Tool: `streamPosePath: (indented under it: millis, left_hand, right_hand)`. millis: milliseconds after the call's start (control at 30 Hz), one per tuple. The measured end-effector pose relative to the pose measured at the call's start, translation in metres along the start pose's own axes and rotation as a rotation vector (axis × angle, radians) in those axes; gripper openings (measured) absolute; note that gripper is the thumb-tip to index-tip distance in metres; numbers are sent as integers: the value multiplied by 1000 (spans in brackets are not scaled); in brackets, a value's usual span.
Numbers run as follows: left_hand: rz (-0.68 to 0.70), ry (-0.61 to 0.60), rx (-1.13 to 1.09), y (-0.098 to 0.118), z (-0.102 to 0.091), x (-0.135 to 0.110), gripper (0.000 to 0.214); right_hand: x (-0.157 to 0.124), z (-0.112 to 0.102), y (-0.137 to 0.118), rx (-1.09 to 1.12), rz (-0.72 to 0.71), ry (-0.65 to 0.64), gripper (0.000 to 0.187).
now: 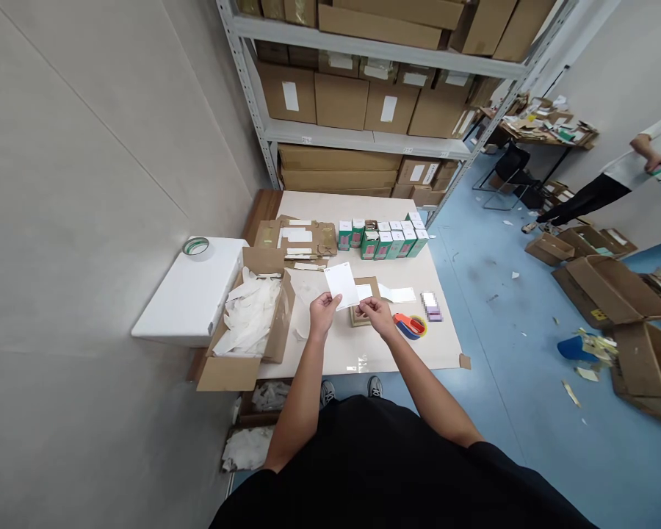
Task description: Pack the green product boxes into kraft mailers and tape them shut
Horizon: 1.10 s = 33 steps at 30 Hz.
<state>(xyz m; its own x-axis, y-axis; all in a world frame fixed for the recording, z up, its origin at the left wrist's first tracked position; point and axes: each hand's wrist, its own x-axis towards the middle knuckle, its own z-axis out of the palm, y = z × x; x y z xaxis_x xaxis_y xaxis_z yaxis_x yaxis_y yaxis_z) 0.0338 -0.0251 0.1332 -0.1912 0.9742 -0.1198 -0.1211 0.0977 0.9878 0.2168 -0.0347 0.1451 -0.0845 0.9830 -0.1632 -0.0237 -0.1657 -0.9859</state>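
A white paper sheet (pixel 341 285) with small print is held up over the table. My left hand (pixel 324 314) pinches its lower left part between thumb and fingers. At the lower right corner of the sheet are the closed fingertips of my right hand (pixel 378 314). Beneath the hands lies a small cardboard box (pixel 362 319), partly hidden by the sheet and my right hand. A white paper strip (pixel 401 294) stretches to the right of it. Close to my right wrist sits an orange and blue tape dispenser (pixel 410 325).
Several green and white boxes (pixel 395 242) stand at the table's back. Flattened cardboard (pixel 324 236) lies left of them. An open carton (pixel 280 330) of white paper stands at the left edge. Shelves (pixel 363 138) rise behind. Another person (pixel 639 165) stands at far right near cartons.
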Motion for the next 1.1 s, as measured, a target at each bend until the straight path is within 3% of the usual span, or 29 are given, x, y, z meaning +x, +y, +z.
streamPosePath:
  millis: [100,200,267,300,433,533,633,767,967,1100]
  left_hand:
    - [-20,-9,-17,1,2,-2,39]
    - [-24,106,68,7,4,-7,53]
    - [62,203,172,15,6,-12,66]
    - [120,195,207,20,8,-14,63]
    - [237,-181,216,37,15,-24,27]
    - [202,-283,163,38,21,-27,29]
    - [130,-249,74,32,25,-26,32]
    - [38,-101,-12,26,34,-24,38]
    - [45,-162,-14,21,68,-31,46]
    - [41,-62,-69,19,86,-37,46]
  right_hand:
    - [-1,-2,-1,8,-14,-22,27]
    - [-2,-4,-3,15,-44,-57,28]
    - [-3,-5,-8,13,-68,-82,29]
    - [-4,-6,-10,11,-80,-93,30]
    - [-5,-6,-22,-16,-141,-123,31]
    - [-4,-8,-27,-49,-179,-148,31]
    - [-1,-12,-27,-47,-214,-189,29]
    - [2,-24,-23,-4,-237,-197,30]
    - [3,-48,-25,0,-236,-199,32]
    - [4,-63,-29,0,-274,-247,31]
